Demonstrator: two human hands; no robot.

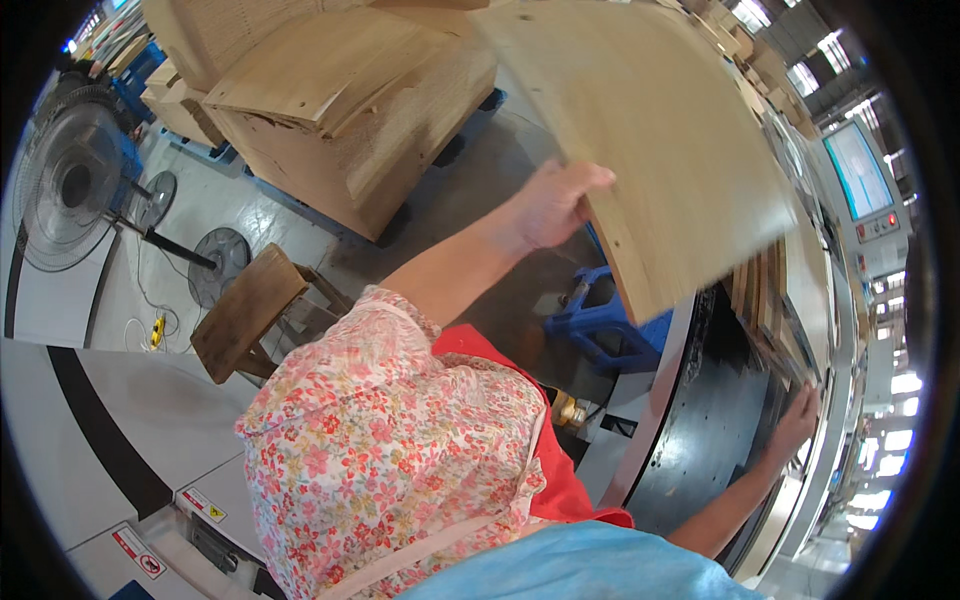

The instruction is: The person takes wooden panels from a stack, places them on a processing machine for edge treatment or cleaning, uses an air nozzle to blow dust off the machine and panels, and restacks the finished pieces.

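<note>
1. At 1 o'clock, a wooden panel [670,140] is held raised, its edge clamped by the left hand [555,205]; carrying appears underway, and a steady, even tilt seems called for next.
2. At 4 o'clock, well apart, the right hand [796,424] is placed by upright boards [766,312]; whether they are gripped cannot be told.
3. At 11 o'clock, a wood stack [330,75] is seen.

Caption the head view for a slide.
Left hand gripping a wooden panel by its edge, right hand by stacked boards.
</note>
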